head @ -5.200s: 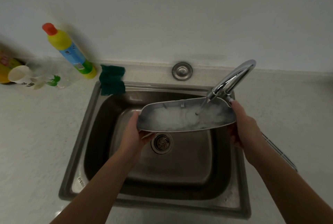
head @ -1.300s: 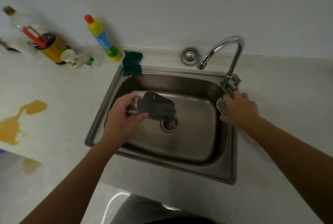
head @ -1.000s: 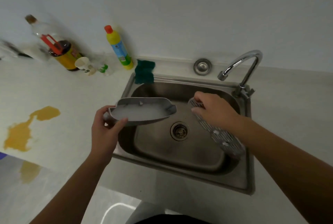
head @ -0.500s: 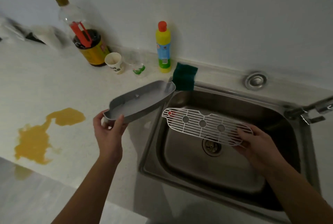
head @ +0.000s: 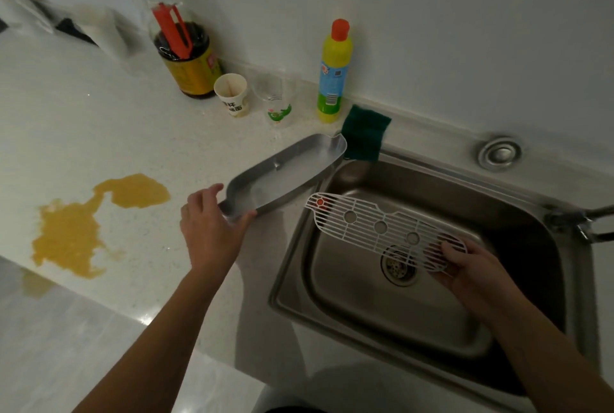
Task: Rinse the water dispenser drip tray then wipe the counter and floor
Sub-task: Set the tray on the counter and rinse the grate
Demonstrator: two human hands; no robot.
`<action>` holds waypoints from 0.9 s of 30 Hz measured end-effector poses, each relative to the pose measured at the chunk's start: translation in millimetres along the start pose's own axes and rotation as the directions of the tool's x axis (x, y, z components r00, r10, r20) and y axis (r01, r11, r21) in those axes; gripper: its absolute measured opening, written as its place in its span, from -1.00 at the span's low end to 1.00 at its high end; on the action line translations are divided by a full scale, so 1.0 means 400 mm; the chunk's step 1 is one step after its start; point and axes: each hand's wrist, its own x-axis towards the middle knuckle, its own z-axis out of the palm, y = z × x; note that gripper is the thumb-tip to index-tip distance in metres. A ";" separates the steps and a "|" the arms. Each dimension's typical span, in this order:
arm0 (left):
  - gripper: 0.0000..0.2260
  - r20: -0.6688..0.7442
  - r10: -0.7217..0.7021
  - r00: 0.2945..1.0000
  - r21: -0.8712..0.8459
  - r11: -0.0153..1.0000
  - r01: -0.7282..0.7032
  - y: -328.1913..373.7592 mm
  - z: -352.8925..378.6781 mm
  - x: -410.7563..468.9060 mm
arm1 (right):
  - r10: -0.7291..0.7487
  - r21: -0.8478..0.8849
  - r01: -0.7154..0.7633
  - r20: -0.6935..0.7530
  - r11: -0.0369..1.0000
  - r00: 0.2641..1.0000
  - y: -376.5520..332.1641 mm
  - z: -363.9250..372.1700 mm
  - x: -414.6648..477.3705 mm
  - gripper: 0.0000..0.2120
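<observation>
The grey drip tray (head: 285, 173) lies low over the white counter (head: 83, 120), just left of the steel sink (head: 518, 203). My left hand (head: 212, 229) grips its near end, thumb on the rim. My right hand (head: 471, 269) holds the white slotted grille (head: 375, 226) by its right end, level above the sink basin and drain (head: 398, 266). A yellow-orange spill (head: 76, 229) spreads over the counter at left, and a fainter stain (head: 35, 283) shows on the floor below the edge.
Along the wall stand a dark sauce bottle (head: 182, 50), a paper cup (head: 232, 93), a clear glass (head: 275, 100) and a yellow detergent bottle (head: 334, 70). A green sponge (head: 363, 136) rests on the sink's back corner. The tap (head: 584, 223) sits at far right.
The tray has come down from mid-air to the counter beside the sink. The grille has stayed over the basin in my right hand. The view has shifted slightly.
</observation>
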 end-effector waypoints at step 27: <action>-0.85 0.684 0.008 0.730 -0.605 0.565 0.561 0.704 0.394 -0.337 | -0.435 -0.525 0.219 -0.334 0.823 0.836 -0.214 -0.577 -0.002 -0.27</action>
